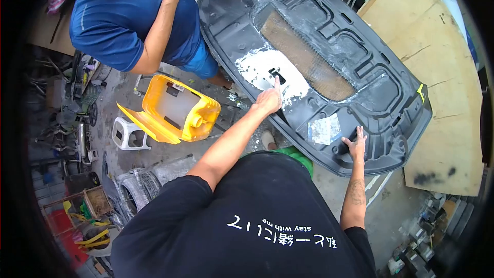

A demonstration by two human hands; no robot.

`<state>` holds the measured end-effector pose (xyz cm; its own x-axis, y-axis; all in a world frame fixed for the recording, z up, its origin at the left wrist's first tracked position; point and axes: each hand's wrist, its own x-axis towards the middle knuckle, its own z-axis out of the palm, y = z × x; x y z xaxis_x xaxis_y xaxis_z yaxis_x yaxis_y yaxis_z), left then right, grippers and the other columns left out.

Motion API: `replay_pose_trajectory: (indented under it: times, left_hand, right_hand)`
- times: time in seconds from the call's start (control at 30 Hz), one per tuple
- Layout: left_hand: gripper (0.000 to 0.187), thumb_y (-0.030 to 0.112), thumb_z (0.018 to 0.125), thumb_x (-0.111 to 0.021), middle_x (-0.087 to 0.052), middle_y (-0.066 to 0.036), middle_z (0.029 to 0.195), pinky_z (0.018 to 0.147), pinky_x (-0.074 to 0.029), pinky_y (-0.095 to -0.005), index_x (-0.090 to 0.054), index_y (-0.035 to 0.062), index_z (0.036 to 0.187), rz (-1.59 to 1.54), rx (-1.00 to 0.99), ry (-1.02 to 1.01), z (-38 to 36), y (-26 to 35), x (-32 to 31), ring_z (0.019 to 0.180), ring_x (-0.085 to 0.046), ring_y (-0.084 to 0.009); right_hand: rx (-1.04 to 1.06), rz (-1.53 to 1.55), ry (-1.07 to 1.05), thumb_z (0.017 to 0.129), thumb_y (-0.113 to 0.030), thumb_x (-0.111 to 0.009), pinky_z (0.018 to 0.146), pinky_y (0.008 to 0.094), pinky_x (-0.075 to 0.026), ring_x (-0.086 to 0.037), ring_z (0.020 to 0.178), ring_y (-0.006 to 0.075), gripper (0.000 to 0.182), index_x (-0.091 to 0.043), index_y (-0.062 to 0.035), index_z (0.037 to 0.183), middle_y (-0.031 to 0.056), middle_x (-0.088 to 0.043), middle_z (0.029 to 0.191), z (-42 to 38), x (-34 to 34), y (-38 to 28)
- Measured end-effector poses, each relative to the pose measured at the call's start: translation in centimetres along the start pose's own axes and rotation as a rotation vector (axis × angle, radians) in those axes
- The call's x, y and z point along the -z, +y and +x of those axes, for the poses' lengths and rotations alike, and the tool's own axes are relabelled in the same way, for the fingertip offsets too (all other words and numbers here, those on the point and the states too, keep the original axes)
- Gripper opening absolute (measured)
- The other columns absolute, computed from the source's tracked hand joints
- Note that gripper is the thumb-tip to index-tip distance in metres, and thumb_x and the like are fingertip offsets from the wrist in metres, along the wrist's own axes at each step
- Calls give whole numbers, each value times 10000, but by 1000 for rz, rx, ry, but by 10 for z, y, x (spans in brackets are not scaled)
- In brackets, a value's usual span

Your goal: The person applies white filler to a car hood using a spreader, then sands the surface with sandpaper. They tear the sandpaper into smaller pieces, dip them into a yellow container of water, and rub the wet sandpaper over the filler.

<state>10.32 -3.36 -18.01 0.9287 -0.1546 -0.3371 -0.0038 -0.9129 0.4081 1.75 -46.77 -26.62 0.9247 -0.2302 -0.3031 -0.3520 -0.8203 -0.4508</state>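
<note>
A large black car hood point(378, 80) lies in front of me with its ribbed side up and a mesh panel point(301, 49) set into it. My left hand point(268, 101) reaches over the hood's near edge, index finger stretched out and the other fingers curled. The fingertip is at a small dark slot point(278, 75) in a white patch point(257, 67) on the hood; whether it touches cannot be told. My right hand point(356, 145) rests on the hood's near right part, fingers spread, holding nothing. Left of it lies a clear, whitish sheet point(325, 129).
A person in a blue shirt point(116, 18) stands at the left by the hood. A cut-open yellow jug point(203, 123) sits near a white stool point(128, 135). Plywood point(437, 67) lies beyond the hood at the right. Scrap parts crowd the left floor, including a bumper grille point(136, 188).
</note>
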Motion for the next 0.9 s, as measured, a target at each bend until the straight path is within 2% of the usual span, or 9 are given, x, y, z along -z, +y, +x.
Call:
replay_pose_trajectory:
  times: [0.03, 0.17, 0.2, 0.33, 0.4, 0.47, 0.57, 0.8, 0.9]
  left_hand:
    - [924, 140, 864, -585, -692, -280, 920, 813, -538, -474, -9, -125, 1536, -51, 37, -35, 5, 2, -3, 898, -684, -413]
    - [969, 169, 852, -598, -703, -267, 991, 834, -538, -476, 18, -81, 1557, -106, 69, -48, 23, 4, -15, 933, -693, -406]
    - [944, 154, 856, -592, -701, -268, 985, 820, -540, -474, -2, -103, 1547, -98, 74, -41, 25, 5, -16, 914, -691, -410]
    - [916, 142, 863, -584, -695, -270, 1015, 804, -544, -474, -22, -128, 1534, -75, 75, -75, 25, 8, -12, 917, -686, -412]
    - [926, 146, 867, -591, -705, -252, 949, 784, -550, -464, -9, -131, 1532, -49, 53, -43, 24, 9, -8, 824, -703, -375]
    - [937, 160, 862, -576, -716, -221, 960, 747, -563, -435, 7, -82, 1554, -213, 204, -208, 23, 16, 6, 714, -710, -341]
    - [925, 154, 866, -566, -719, -200, 923, 684, -571, -422, 7, -79, 1554, -271, 101, -110, 23, 8, -4, 615, -690, -312]
    - [909, 177, 886, -558, -720, -183, 885, 682, -572, -421, 2, -66, 1558, -217, 141, -97, 23, 5, -13, 625, -692, -301]
    - [895, 177, 897, -554, -724, -184, 916, 715, -572, -422, -7, 11, 1587, -124, 123, -73, 25, -1, -13, 638, -700, -300]
  right_hand:
    - [-4, -5, -15, 664, -367, -904, 1082, 764, -267, -158, 1515, 444, 1062, -357, -197, 1559, -17, -264, 1656, 1, 1, -1]
    - [-6, -28, -22, 667, -362, -903, 1084, 766, -266, -156, 1515, 443, 1066, -349, -198, 1563, -20, -257, 1658, 2, 1, 0]
    - [-23, -21, -29, 656, -337, -920, 1216, 506, -251, -176, 1488, 502, 1056, -387, -92, 1534, 115, -319, 1622, -5, 11, -17]
    - [-31, -22, -32, 657, -328, -920, 1213, 505, -258, -180, 1489, 496, 1057, -383, -92, 1536, 112, -313, 1625, -9, 17, -29]
    - [-29, -17, -27, 657, -324, -919, 1212, 504, -260, -181, 1490, 494, 1056, -382, -93, 1536, 109, -311, 1627, -6, 14, -22]
    - [-35, -25, -54, 666, -369, -906, 1072, 786, -263, -144, 1521, 428, 1093, -321, -196, 1572, -19, -229, 1666, -2, 8, -13]
    - [-38, -40, -56, 667, -371, -906, 1066, 793, -261, -146, 1520, 429, 1095, -318, -194, 1574, -19, -223, 1668, 0, 4, -9]
    - [-30, -44, -63, 666, -369, -909, 1056, 794, -272, -146, 1513, 456, 1088, -332, -184, 1569, -10, -236, 1664, 0, 7, -7]
    - [-35, -23, -66, 666, -372, -908, 1060, 794, -266, -143, 1513, 457, 1093, -326, -182, 1571, -9, -233, 1665, 1, 4, -9]
